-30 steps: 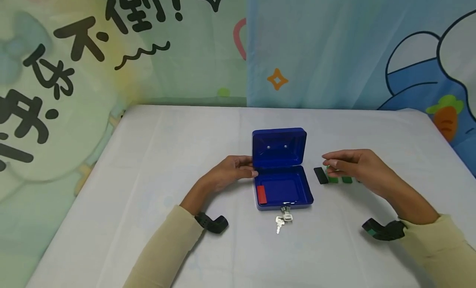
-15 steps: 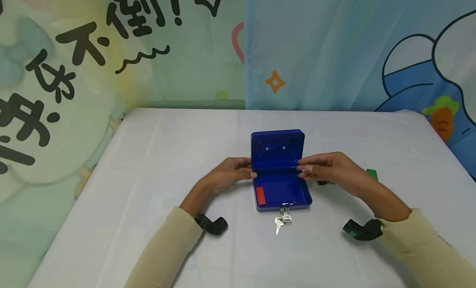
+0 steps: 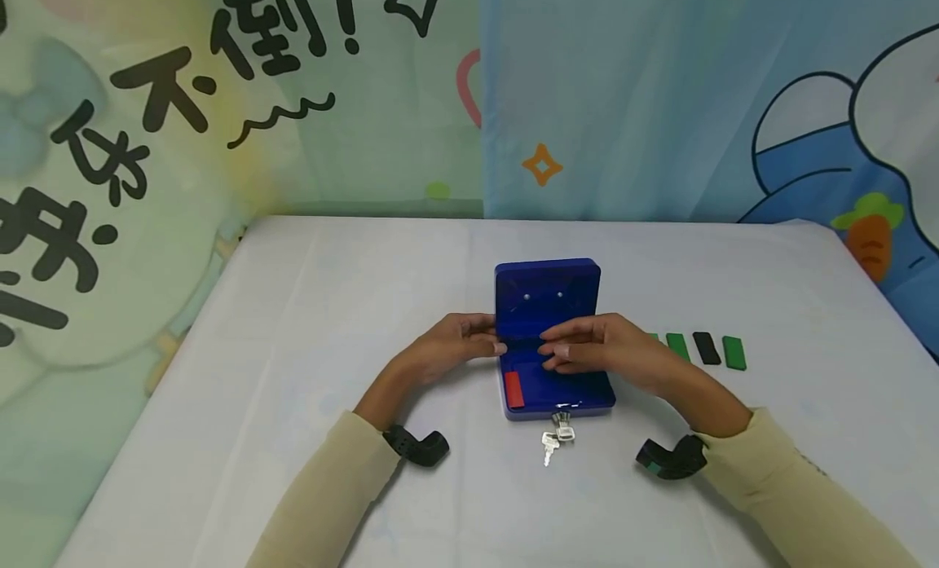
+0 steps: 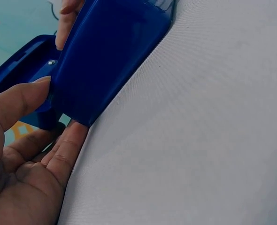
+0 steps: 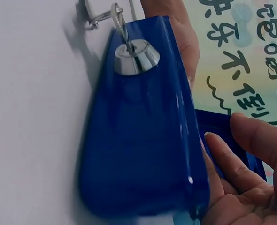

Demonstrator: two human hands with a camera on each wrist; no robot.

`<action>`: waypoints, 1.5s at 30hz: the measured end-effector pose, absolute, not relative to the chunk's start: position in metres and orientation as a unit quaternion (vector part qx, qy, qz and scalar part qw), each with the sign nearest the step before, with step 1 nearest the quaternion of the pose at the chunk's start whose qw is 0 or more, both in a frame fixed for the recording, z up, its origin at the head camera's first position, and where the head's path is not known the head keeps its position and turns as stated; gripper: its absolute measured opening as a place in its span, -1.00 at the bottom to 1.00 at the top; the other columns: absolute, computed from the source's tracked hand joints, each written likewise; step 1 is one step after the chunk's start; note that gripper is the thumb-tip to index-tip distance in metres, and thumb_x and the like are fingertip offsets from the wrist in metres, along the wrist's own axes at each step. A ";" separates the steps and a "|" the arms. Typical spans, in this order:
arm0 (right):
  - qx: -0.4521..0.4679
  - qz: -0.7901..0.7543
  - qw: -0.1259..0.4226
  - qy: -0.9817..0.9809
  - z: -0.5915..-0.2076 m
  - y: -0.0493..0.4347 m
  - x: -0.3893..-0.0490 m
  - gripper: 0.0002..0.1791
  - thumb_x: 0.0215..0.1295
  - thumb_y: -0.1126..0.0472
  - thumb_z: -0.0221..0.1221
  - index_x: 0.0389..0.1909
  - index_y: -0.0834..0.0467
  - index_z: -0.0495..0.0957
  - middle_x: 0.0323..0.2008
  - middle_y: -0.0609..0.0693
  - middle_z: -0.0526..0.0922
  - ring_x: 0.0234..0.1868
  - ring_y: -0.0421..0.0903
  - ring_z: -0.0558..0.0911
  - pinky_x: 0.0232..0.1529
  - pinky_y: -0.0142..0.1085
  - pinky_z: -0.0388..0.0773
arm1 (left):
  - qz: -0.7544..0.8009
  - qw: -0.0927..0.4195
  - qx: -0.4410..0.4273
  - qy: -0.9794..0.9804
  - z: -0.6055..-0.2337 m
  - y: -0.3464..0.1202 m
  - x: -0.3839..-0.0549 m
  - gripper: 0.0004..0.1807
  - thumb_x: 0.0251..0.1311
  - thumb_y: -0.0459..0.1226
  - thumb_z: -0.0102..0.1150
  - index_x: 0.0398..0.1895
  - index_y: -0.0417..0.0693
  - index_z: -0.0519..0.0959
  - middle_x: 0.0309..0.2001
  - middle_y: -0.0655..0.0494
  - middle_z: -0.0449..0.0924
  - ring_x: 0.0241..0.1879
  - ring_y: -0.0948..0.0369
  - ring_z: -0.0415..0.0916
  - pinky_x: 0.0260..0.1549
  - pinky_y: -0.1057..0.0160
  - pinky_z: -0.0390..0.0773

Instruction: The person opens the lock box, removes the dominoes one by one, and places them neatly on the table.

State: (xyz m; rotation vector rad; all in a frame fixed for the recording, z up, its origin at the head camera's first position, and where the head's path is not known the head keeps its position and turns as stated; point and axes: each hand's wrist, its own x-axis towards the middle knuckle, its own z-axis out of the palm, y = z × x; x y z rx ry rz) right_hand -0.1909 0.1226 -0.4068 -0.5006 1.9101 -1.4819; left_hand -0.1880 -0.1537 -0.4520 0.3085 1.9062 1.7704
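An open blue cash box [image 3: 553, 295] stands on the white cloth, its lid raised at the back. My left hand [image 3: 462, 344] grips its left rear corner; in the left wrist view the thumb lies on the rim and fingers [image 4: 65, 157] reach the wall's lower edge. A small flat red piece [image 3: 514, 389] lies inside, at the front left. Above the box's inside is my right hand [image 3: 601, 348], fingers bent and thumb near the forefinger. Whether it holds anything I cannot tell. Silver keys [image 3: 550, 444] hang from the front lock [image 5: 136, 58].
Right of the box lies a row of small flat pieces, among them a green piece [image 3: 734, 353] and a black piece [image 3: 707, 349]. The right forearm passes in front of the row's left end. A printed curtain [image 3: 623, 103] hangs behind the table [image 3: 367, 258].
My right hand has moved left from the row of pieces to above the box's inside, uncovering pieces on the right. My left hand keeps its grip on the box.
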 end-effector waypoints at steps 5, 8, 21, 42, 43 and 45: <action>-0.200 -0.568 0.349 0.718 -0.407 0.114 -0.190 -0.49 0.44 0.15 0.12 0.23 0.43 0.38 0.10 0.29 0.56 0.03 0.11 0.63 0.05 -0.17 0.54 | 0.659 0.256 0.110 0.699 -0.452 -0.154 -0.187 -0.33 0.23 -0.30 0.27 0.37 -0.31 0.29 0.19 -0.03 0.51 0.15 0.16 0.48 0.16 0.23 0.42; -0.203 -0.565 0.368 0.710 -0.407 0.109 -0.190 -0.49 0.47 0.15 0.08 0.24 0.45 0.36 0.13 0.31 0.53 0.04 0.12 0.62 0.05 -0.15 0.54 | 0.662 0.257 0.110 0.696 -0.452 -0.154 -0.187 -0.33 0.22 -0.32 0.27 0.37 -0.31 0.29 0.19 -0.03 0.50 0.16 0.15 0.47 0.15 0.23 0.42; -0.217 -0.545 0.415 0.695 -0.412 0.089 -0.186 -0.54 0.53 0.17 -0.02 0.26 0.42 0.37 0.11 0.29 0.54 0.04 0.14 0.60 0.07 -0.11 0.54 | 0.659 0.257 0.121 0.697 -0.454 -0.155 -0.187 -0.33 0.23 -0.29 0.25 0.38 -0.31 0.27 0.22 -0.05 0.48 0.19 0.15 0.45 0.19 0.22 0.39; -0.304 -0.437 0.358 0.767 -0.416 0.086 -0.179 -0.78 0.34 0.30 0.19 -0.02 0.21 0.63 -0.09 0.02 0.64 -0.08 -0.03 0.58 0.00 -0.25 0.55 | 0.661 0.260 0.113 0.695 -0.453 -0.153 -0.189 -0.34 0.22 -0.31 0.28 0.36 -0.31 0.30 0.18 -0.03 0.51 0.14 0.15 0.49 0.14 0.24 0.43; -0.308 -0.438 0.356 0.766 -0.417 0.086 -0.178 -0.78 0.35 0.30 0.19 -0.02 0.20 0.63 -0.09 0.01 0.64 -0.08 -0.03 0.58 0.00 -0.25 0.54 | 0.660 0.260 0.112 0.696 -0.453 -0.153 -0.189 -0.34 0.22 -0.31 0.28 0.36 -0.31 0.31 0.18 -0.02 0.52 0.14 0.15 0.49 0.14 0.25 0.43; -0.313 -0.441 0.349 0.765 -0.418 0.086 -0.177 -0.79 0.36 0.30 0.18 -0.03 0.20 0.63 -0.07 0.01 0.64 -0.06 -0.03 0.57 0.01 -0.23 0.54 | 0.659 0.260 0.111 0.697 -0.453 -0.153 -0.189 -0.34 0.22 -0.30 0.28 0.36 -0.31 0.30 0.18 -0.02 0.52 0.14 0.16 0.49 0.14 0.25 0.43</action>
